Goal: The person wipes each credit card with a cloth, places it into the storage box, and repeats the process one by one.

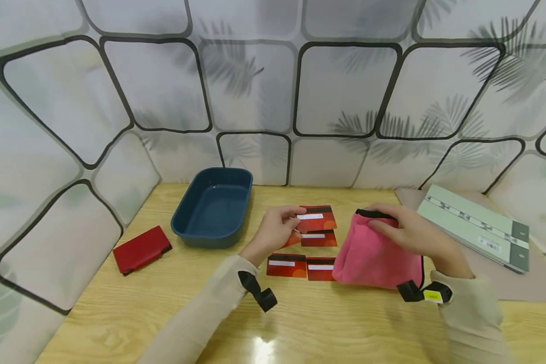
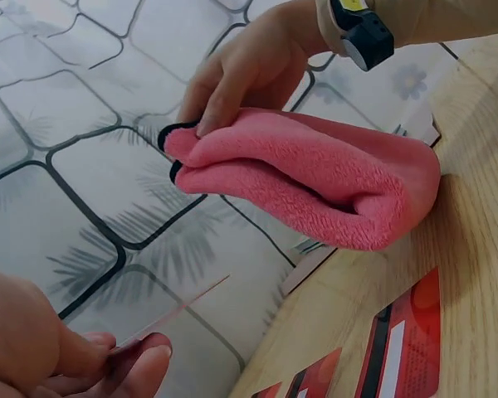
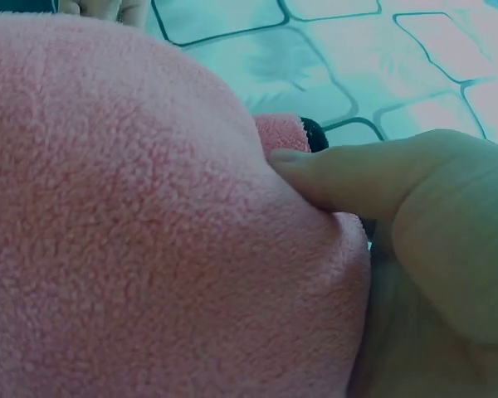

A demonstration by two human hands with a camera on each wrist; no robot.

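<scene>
Between thumb and fingers, my left hand (image 1: pixel 273 228) pinches a red card (image 1: pixel 320 218) with a dark stripe and a white strip, raised over the other cards. In the left wrist view that card (image 2: pixel 183 308) shows nearly edge-on. My right hand (image 1: pixel 407 230) grips a folded pink fleece cloth (image 1: pixel 375 255) by its black-edged upper part; its thumb (image 3: pixel 349 178) presses into the pile in the right wrist view. Several more red cards lie on the table in rows, among them one at the front left (image 1: pixel 286 266) and one beside the cloth (image 1: pixel 320 269).
A blue plastic basin (image 1: pixel 216 240) stands at the back left. Left of it lies a red wallet-like case (image 1: pixel 142 249). On the right, a pale green notebook (image 1: pixel 473 222) rests on a beige mat (image 1: pixel 523 288). A patterned wall covering (image 1: pixel 255 91) rises behind the wooden table (image 1: pixel 132 308).
</scene>
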